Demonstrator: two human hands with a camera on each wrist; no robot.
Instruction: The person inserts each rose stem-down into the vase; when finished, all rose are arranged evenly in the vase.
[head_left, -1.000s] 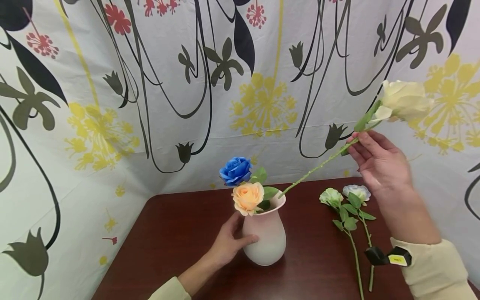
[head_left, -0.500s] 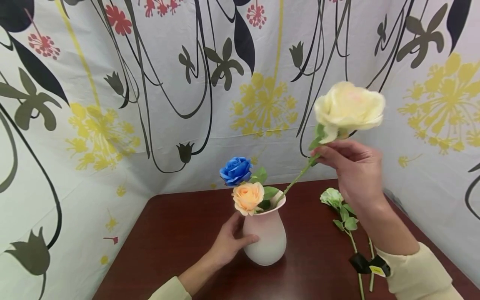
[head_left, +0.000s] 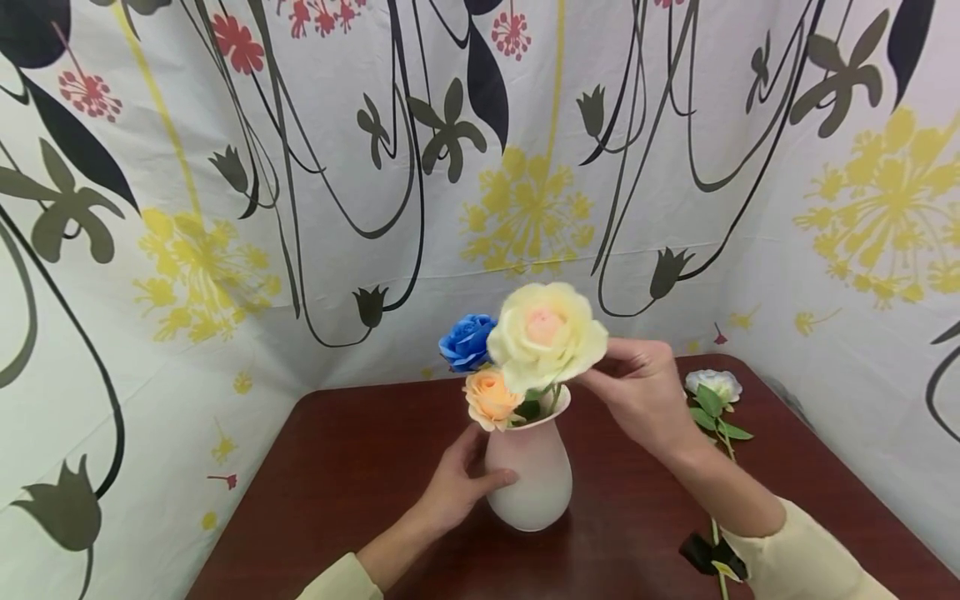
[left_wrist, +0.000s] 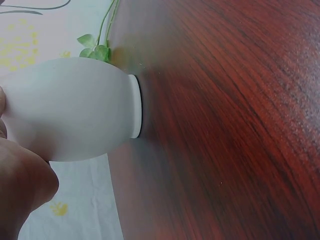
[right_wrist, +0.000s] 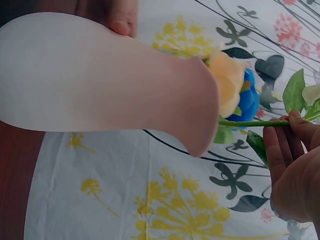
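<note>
A pale pink-and-white vase (head_left: 531, 479) stands upright on the table. My left hand (head_left: 453, 487) holds it from the left, thumb on the front and fingers going behind. A blue rose (head_left: 465, 343) and a peach rose (head_left: 491, 402) lean out of its mouth to the left. Above the rim, my right hand (head_left: 648, 400) pinches a cream rose (head_left: 546, 333) just below its bloom. In the right wrist view, thumb and fingers meet on the green stem (right_wrist: 255, 123), which runs into the vase mouth. The stem's lower end is hidden inside.
On the dark red table (head_left: 360, 475), a pale bluish-white flower (head_left: 714, 387) lies at the right, partly behind my right forearm. Green leaves (left_wrist: 97, 52) show beyond the vase in the left wrist view. A patterned cloth (head_left: 337, 208) hangs close behind the table.
My right hand has moved left and down with the cream rose. Its bloom is now lower and over the vase, beside the other roses. The left hand and vase have stayed put.
</note>
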